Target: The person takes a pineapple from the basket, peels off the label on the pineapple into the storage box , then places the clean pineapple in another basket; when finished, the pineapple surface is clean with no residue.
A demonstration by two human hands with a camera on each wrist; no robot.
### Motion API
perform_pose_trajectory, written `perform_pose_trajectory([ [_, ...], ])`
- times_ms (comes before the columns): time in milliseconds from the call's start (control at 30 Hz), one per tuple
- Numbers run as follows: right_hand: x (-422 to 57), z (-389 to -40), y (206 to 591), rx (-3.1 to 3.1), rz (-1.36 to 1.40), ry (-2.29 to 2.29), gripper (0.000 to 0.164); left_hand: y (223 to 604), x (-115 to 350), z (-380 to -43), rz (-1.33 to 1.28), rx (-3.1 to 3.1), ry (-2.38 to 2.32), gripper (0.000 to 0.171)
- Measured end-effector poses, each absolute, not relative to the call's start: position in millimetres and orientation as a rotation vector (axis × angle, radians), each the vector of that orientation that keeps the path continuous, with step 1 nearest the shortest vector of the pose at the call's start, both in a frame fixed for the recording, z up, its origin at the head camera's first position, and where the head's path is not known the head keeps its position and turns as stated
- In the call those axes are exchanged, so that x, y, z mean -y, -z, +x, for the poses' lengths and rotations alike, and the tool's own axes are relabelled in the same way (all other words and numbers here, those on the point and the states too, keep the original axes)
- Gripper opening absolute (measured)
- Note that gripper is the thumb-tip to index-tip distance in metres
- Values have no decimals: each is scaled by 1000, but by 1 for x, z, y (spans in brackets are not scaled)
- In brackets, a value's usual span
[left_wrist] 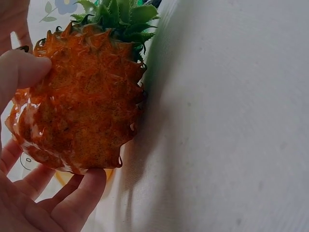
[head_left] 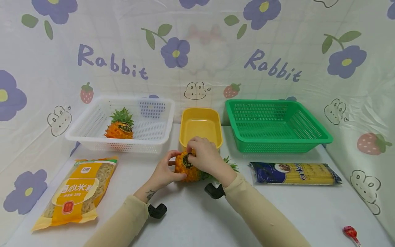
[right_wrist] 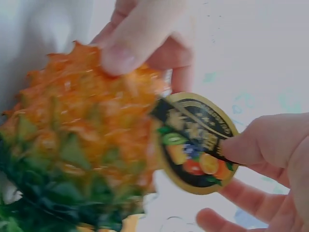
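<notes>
A small orange pineapple point(head_left: 192, 175) with green leaves lies on its side over the white table, in front of the yellow tub. My left hand point(head_left: 163, 172) grips its base end, the thumb on the near side and fingers around the bottom. From above, my right hand point(head_left: 206, 157) pinches an oval black-and-gold label point(right_wrist: 195, 145) between thumb and fingertip. In the right wrist view the label stands out from the fruit's skin, one edge still against it. The left wrist view shows the spiky orange underside of the pineapple point(left_wrist: 82, 101) and the left fingers below it.
Behind stand a white basket point(head_left: 148, 141) with another labelled pineapple point(head_left: 119, 129), a yellow tub point(head_left: 201, 110) and a green basket point(head_left: 277, 141). A yellow bag of noodles point(head_left: 75, 192) lies left, a pasta packet point(head_left: 296, 173) right, a red lollipop point(head_left: 350, 231) at front right.
</notes>
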State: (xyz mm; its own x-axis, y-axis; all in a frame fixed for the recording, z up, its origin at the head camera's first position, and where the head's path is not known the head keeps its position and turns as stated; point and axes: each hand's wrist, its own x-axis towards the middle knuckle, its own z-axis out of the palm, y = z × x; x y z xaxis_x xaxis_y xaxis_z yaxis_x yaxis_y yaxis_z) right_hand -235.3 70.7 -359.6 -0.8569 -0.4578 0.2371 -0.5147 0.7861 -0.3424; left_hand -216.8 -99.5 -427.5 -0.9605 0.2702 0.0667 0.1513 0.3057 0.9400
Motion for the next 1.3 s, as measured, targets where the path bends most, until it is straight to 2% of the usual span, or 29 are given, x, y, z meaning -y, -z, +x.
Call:
perform_pose_trajectory([
  [300, -74, -235, 323, 2877, 928, -733, 2, 423, 100, -214, 366, -2430, -1748, 69],
  [467, -80, -259, 295, 2872, 829, -851, 5, 427, 102, -217, 372, -2437, -1750, 71],
  [600, -85, -287, 288, 2909, 766, -845, 7, 440, 103, -224, 362, -2453, -1759, 72],
  [767, -92, -321, 302, 3047, 690, -838, 9, 455, 103, -230, 362, -2463, -1787, 72],
  [967, -100, -353, 330, 3242, 643, -692, 16, 456, 104, -230, 371, -2478, -1787, 71],
  [1100, -100, -366, 347, 3325, 676, -630, 19, 451, 104, -226, 350, -2482, -1781, 71],
  [1300, -99, -373, 367, 3474, 669, -733, 12, 445, 103, -224, 376, -2488, -1784, 71],
])
